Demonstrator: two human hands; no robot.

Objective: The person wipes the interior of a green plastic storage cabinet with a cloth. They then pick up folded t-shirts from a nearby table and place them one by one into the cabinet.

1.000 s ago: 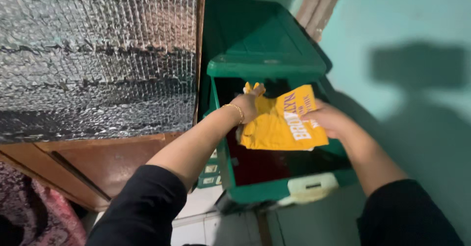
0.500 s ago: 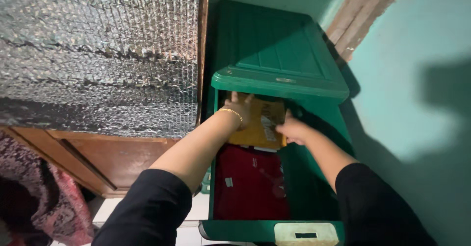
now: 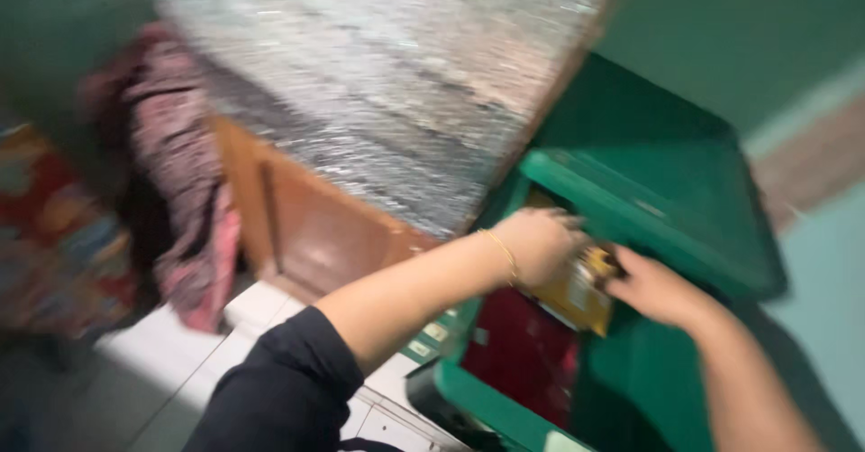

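Observation:
Both my hands are inside an open green plastic bin (image 3: 505, 407) with its lid (image 3: 667, 173) tipped back. My left hand (image 3: 539, 245), with a thin gold bracelet at the wrist, grips the top of a folded yellow garment (image 3: 577, 294). My right hand (image 3: 653, 288) holds the same garment from the right side. The garment rests low in the bin, above a dark red cloth (image 3: 523, 348) lying inside. The picture is blurred by camera motion.
A silver quilted foil sheet (image 3: 387, 82) covers a brown wooden cabinet (image 3: 315, 236) left of the bin. Patterned pink and dark cloth (image 3: 185, 191) hangs at the far left. White floor tiles (image 3: 261, 312) lie below. A teal wall (image 3: 811, 281) stands to the right.
The view has swung left and tilted, bringing the hanging cloth into sight. Both hands stay on the yellow garment, which sits down inside the bin over the red cloth.

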